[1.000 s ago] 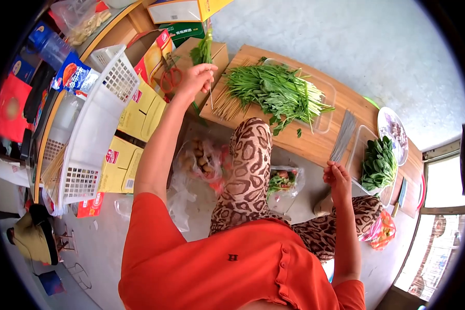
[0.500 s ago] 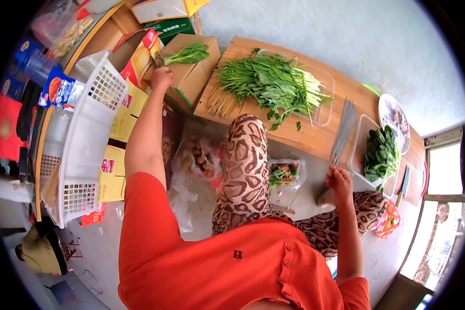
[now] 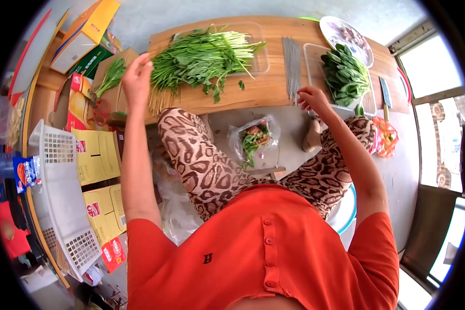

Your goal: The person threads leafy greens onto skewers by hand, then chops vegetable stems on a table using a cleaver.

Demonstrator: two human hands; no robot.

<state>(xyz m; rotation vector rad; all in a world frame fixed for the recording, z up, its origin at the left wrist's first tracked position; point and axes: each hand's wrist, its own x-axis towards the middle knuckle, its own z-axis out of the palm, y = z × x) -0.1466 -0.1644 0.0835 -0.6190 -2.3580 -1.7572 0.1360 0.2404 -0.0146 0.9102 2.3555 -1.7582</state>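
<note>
While the left hand (image 3: 137,80) is up by the left end of the big pile of long greens (image 3: 206,59), its fingers bend a little. It looks half open, with nothing seen in it. The greens lie on the wood table (image 3: 274,95), partly on a clear tray (image 3: 263,64). Thin brown sticks (image 3: 164,101) poke out below the pile's left end.

The right hand (image 3: 314,101) is near the low end of the thin gray sticks (image 3: 291,64). Its fingers curl in, and I cannot tell if they pinch a stick. The gray sticks lie side by side on the wood, between the greens and a clear box (image 3: 315,57) with dark leaves (image 3: 345,75) in it. A plate (image 3: 336,28) is behind the leaves, and a knife (image 3: 385,93) lies to the right of the box.

Over on the left, a small green bunch (image 3: 112,76) lies on a brown box (image 3: 106,64). Scissors (image 3: 101,110) with red handles are just below it.
</note>
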